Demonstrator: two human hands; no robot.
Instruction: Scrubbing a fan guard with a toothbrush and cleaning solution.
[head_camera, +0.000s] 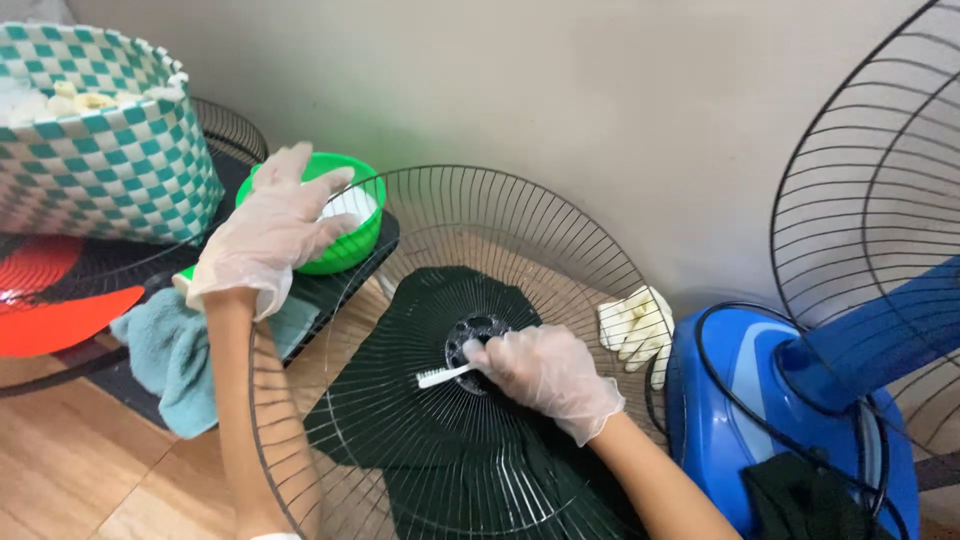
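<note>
The gloved left hand (270, 225) lies spread open over the green bowl (345, 235), fingers dipping at its rim, holding nothing. Right of it, the right hand (545, 372) is closed around a white brush (440, 376) on the fan grille's (440, 250) hub. The brush lies nearly level, bristles pointing left. Short, light strokes along the wires would clean best.

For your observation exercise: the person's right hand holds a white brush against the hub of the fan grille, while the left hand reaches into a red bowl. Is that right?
Not quite. The bowl is green, not red, as the head view shows. The rest stands: the right hand holds the white brush at the hub of the fan grille, and the left hand reaches into the bowl.
</note>
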